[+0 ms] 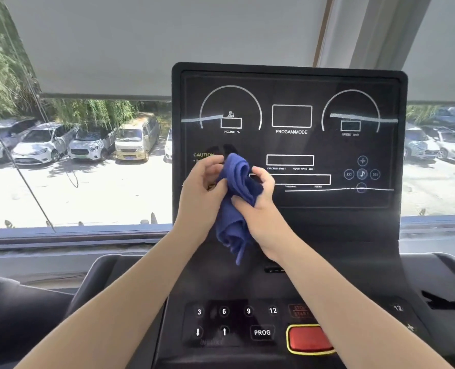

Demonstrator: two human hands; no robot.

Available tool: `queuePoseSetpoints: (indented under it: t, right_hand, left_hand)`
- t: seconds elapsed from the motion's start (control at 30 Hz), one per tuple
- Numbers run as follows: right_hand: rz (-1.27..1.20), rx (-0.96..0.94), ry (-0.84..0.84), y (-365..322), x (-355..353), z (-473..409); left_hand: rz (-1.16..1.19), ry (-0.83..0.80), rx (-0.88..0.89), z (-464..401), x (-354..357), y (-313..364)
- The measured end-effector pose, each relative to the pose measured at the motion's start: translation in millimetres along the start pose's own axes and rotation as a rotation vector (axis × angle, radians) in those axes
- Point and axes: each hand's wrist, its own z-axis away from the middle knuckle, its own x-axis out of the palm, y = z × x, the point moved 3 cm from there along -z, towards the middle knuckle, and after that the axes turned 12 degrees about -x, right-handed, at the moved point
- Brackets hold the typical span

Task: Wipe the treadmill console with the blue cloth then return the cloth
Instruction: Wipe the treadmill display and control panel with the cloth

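Blue cloth (237, 198): bunched, hanging long-ways down, just in front of the console screen (290, 139)
Left hand (202, 190): holds cloth
Right hand (258, 206): holds cloth, nearer the screen's middle

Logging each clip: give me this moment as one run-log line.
stage: cloth bunched before wiping | left hand: grips blue cloth | right hand: grips cloth | console: not touched by cloth
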Motion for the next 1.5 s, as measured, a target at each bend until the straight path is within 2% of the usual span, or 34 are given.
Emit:
queuePoseSetpoints:
  t: [0.07,0.13,0.17,0.23,0.33,0.5,0.67,0.73,0.83,0.9,0.93,1.03,1.13,1.17,1.23,1.3,1.4,1.43,1.5]
  right_hand:
    - [0.243,-0.259,0.146,-11.9,-4.2,-23.8]
    - [0.618,-0.482,0.251,-25.1,-9.8,-48.3]
    - [0.824,-0.554,0.319,-33.4,-12.5,-61.5]
    - [1.098,-0.562,0.396,-47.3,-17.6,-89.7]
    - [1.326,-0.536,0.324,-45.4,-8.1,-118.7]
    - [1.688,-0.832,0.098,25.1,45.7,-90.2]
    - [1.651,-1.152,0.023,19.0,51.3,-107.5]
    - [1.696,-1.118,0.121,-0.2,45.0,-136.1]
    - [1.703,-0.878,0.327,-31.5,40.9,-172.8]
    - [1.671,-0.831,0.376,-33.3,49.5,-172.8]
    - [1.652,-0.871,0.352,-27.8,57.4,-167.0]
    - [1.594,-0.979,0.132,1.4,78.2,-136.2]
    - [1.606,-1.099,-0.021,4.6,70.8,-136.5]
    - [1.646,-1.139,-0.022,-1.1,64.3,-146.0]
    - [1.708,-1.144,0.110,-17.4,48.8,-169.9]
    - [1.715,-1.060,0.244,-36.6,37.4,-191.7]
    - [1.669,-0.934,0.357,-39.3,45.0,-196.0]
    - [1.648,-0.945,0.355,-32.8,54.8,-189.8]
    - [1.660,-1.036,0.245,-12.9,78.0,-172.6]
  left_hand:
    - [-0.114,0.012,0.096,-12.3,-9.9,2.3]
    - [-0.355,0.056,0.181,-28.6,-22.0,2.2]
    - [-0.509,0.095,0.212,-36.9,-28.6,4.1]
    - [-0.756,0.153,0.229,-56.0,-43.1,5.4]
    - [-0.912,0.120,0.148,-79.6,-58.9,2.5]
    - [-0.878,0.078,0.134,-83.3,-59.1,-9.7]
    - [-0.815,0.078,0.141,-85.5,-59.7,-13.2]
    - [-0.831,0.085,0.159,-85.8,-60.9,-13.2]
    - [-0.868,0.091,0.180,-85.8,-64.1,-11.9]
    - [-0.890,0.096,0.187,-86.1,-66.3,-11.5]
    - [-0.893,0.096,0.191,-86.5,-67.3,-11.8]
    - [-0.864,0.077,0.198,-86.5,-67.9,-11.7]
    - [-0.857,0.067,0.218,-87.9,-67.7,-11.9]
    - [-0.871,0.067,0.212,-88.4,-68.9,-12.8]
    - [-0.924,0.055,0.208,-89.7,-72.7,-15.0]
    - [-0.964,0.038,0.235,-91.8,-78.1,-15.0]
    - [-0.981,0.031,0.262,-94.6,-81.8,-14.8]
    - [-0.980,0.036,0.268,-94.8,-81.2,-16.4]
    - [-0.971,0.075,0.282,-96.2,-79.5,-19.8]
